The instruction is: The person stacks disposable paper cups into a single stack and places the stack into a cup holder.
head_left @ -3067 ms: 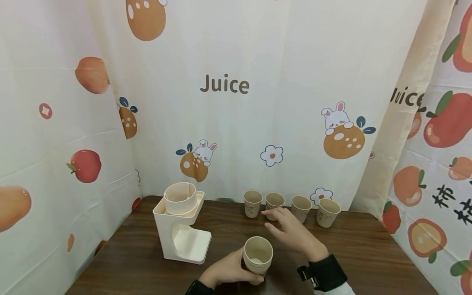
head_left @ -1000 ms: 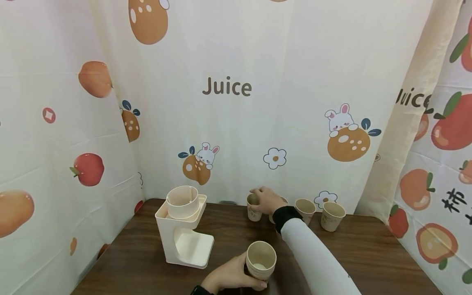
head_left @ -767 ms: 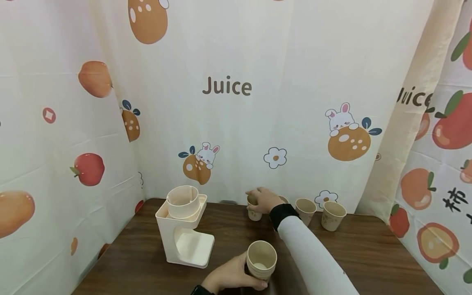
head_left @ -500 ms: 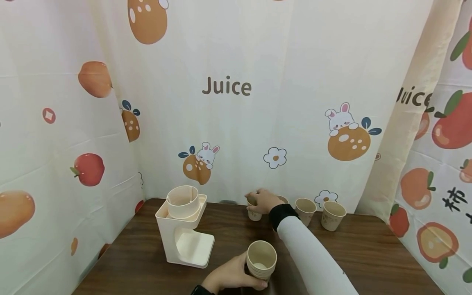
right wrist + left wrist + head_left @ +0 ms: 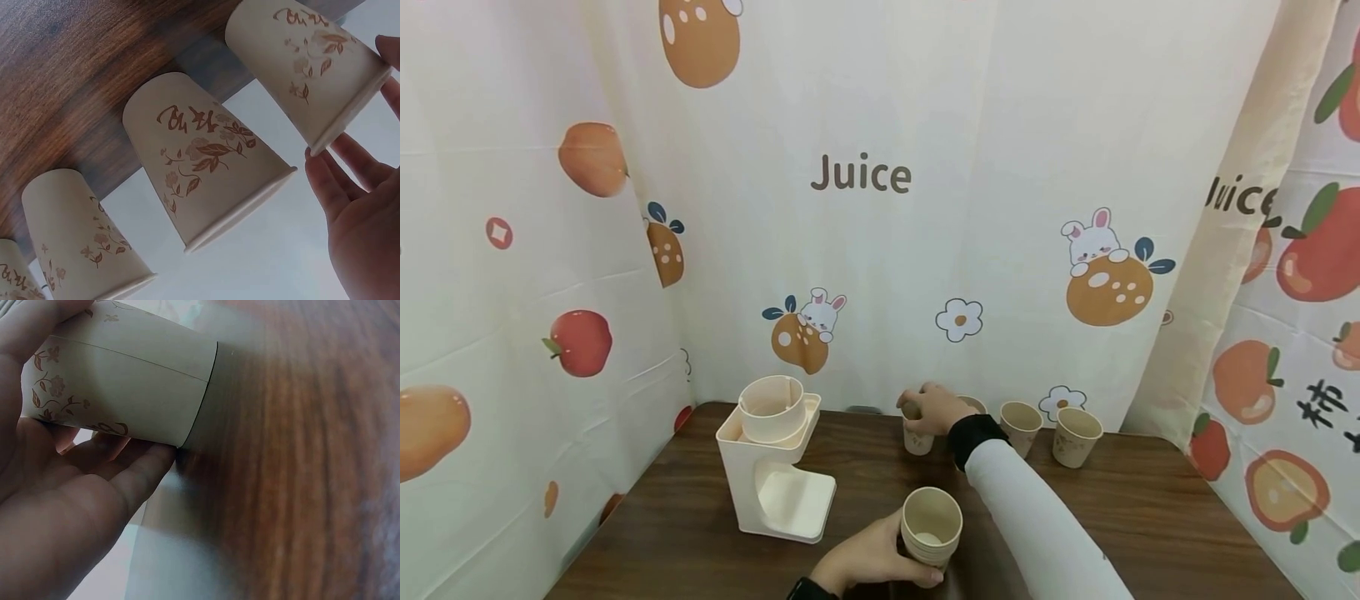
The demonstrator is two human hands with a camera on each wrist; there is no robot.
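Nearest, at the table's front, the left hand (image 5: pixel 874 554) has its fingers (image 5: pixel 147 472) wrapped round a stack of cups (image 5: pixel 929 543), mouth upward. The table (image 5: pixel 655 533) is dark brown with streaked wood grain, and light gleams on it in the left wrist view. Toward its left side stands a cream appliance (image 5: pixel 741 483) with a round open holder (image 5: pixel 772 421) on top. Farther back, the right hand (image 5: pixel 936 410) has its fingers clamped on the rim of the row's leftmost cup (image 5: pixel 917 442); three more floral cups (image 5: pixel 1077 442) stand upright to its right. Behind the table hangs pale cloth (image 5: pixel 895 250) lettered "Juice", with fruit-printed cloth (image 5: pixel 512 275) along both sides.
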